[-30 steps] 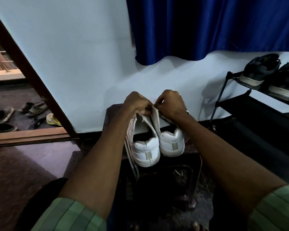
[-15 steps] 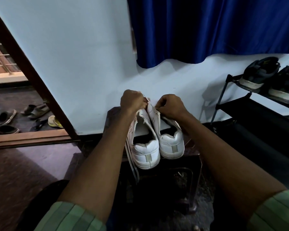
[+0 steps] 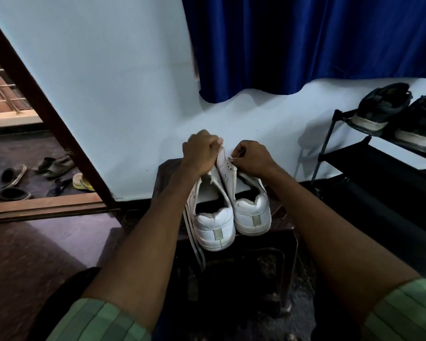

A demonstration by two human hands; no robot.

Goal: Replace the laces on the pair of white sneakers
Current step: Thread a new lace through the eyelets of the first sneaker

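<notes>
Two white leather sneakers (image 3: 231, 207) stand heels toward the camera on a dark brown stool (image 3: 283, 225). The left hand (image 3: 201, 153) grips the eyelet flap; right hand (image 3: 252, 157) fingers pinch a thin white lace (image 3: 234, 158). Grey laces (image 3: 194, 242) hang off the stool's edge.

left hand (image 3: 202, 153) grips eyelet flap — right hand (image 3: 252, 158) pinches lace | white sneakers (image 3: 231, 207) on stool

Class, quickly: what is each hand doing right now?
Left hand: grips the eyelet flap of a sneaker.
Right hand: pinches the lace.
</notes>
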